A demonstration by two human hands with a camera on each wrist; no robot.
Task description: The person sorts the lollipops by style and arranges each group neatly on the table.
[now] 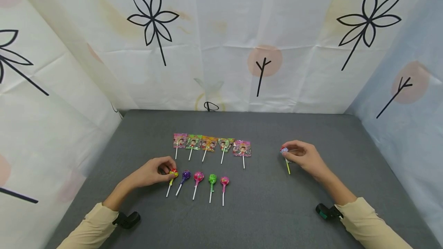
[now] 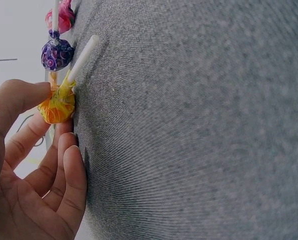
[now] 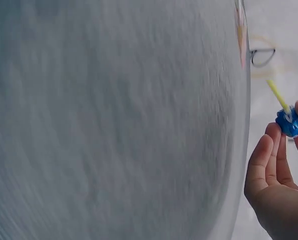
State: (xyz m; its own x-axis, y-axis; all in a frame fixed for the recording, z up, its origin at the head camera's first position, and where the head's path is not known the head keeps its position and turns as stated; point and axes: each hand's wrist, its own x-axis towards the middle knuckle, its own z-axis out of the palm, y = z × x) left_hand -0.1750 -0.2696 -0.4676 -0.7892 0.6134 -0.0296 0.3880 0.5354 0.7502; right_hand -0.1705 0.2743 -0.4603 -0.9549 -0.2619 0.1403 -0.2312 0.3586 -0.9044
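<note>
My left hand (image 1: 155, 172) pinches the head of a yellow-wrapped lollipop (image 2: 58, 106) between thumb and fingers, its white stick pointing toward me. This one is the leftmost of the near row. Beside it lie a purple lollipop (image 1: 186, 175), a pink one (image 1: 199, 176), a green one (image 1: 212, 179) and another pink one (image 1: 225, 181). Over on the right, my right hand (image 1: 303, 156) holds a blue-wrapped lollipop (image 3: 290, 123) with a yellow stick by its head; in the right wrist view it shows above the grey cloth's edge.
Behind the near row, several flat-packed lollipops stand side by side, among them a pink packet (image 1: 242, 148) and an orange packet (image 1: 209, 143). Grey cloth covers the table (image 1: 263, 210). White patterned curtains (image 1: 228, 18) rise at the back and both sides.
</note>
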